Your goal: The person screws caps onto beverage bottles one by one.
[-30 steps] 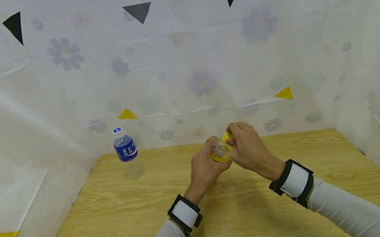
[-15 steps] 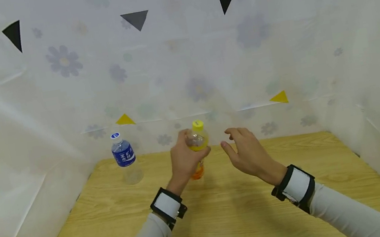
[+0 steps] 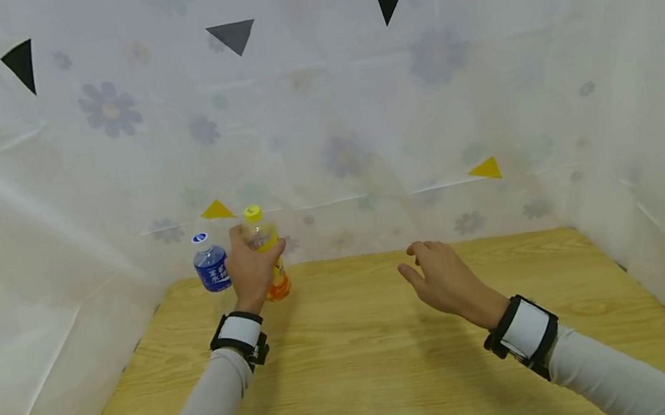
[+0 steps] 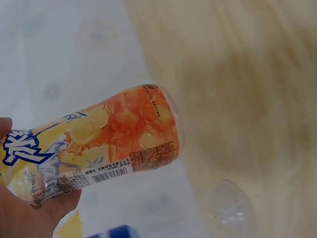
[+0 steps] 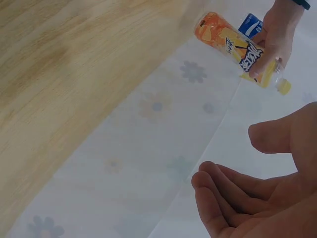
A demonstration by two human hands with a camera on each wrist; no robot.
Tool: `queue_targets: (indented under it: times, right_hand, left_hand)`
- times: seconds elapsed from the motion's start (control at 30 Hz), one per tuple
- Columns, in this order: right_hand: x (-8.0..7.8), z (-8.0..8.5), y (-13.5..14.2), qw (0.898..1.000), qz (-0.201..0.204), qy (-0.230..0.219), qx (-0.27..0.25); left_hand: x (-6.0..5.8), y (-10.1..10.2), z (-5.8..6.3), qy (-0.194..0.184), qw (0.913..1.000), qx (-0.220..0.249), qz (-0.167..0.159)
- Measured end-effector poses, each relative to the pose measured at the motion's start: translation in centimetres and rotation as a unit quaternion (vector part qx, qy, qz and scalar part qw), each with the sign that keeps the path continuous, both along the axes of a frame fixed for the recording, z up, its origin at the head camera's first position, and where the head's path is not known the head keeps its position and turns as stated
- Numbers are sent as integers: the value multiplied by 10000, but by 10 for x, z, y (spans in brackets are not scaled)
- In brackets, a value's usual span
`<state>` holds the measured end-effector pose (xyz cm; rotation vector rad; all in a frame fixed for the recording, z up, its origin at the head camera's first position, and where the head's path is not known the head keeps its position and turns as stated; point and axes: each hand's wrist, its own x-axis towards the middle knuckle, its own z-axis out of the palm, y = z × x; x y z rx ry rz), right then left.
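My left hand [image 3: 249, 270] grips a clear plastic drink bottle [image 4: 124, 131] with a yellow-and-orange label, its thumb and fingers around the upper part. The yellow cap [image 3: 252, 213] is on and the bottle stands nearly upright, its base close over the back left of the table. Just left of that hand is a clear water bottle [image 3: 210, 269] with a blue label and white cap, its lower part partly hidden by the hand and wrist. Over the table's right half, my right hand [image 3: 448, 280] hovers with loosely bent fingers and holds nothing; its palm [image 5: 277, 203] shows in the right wrist view.
The wooden table [image 3: 359, 377] ends at the back against a white flower-print sheet [image 3: 295, 133], with more sheeting along both sides. Black, grey and yellow triangles are stuck to the sheet. Both wrists wear black straps.
My right hand has come off the yellow cap and drawn back slightly. The left hand has carried the drink bottle leftward, from mid-table to beside the water bottle.
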<state>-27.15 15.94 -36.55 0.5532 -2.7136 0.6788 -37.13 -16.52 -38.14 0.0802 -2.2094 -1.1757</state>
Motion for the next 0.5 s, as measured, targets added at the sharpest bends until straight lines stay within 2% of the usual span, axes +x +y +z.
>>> queue_targets:
  times: [0.13,0.23,0.33,0.5]
  right_hand:
    - [-1,-4,2,9999,-30,-166,24]
    - [-2,-6,2,9997,-49,-253,21]
    - [-3,-7,1,9995,-43,-300,12]
    - [-3,-10,0,9995,-35,-325,18]
  left_hand:
    - [1,-8,-17,-31,9999,37,145]
    - [2,-11,-26,-62,9997,63,242]
    - [3,-14,-30,-101,9994,20,327]
    - [4,-17,-29,-289,9993,5,221]
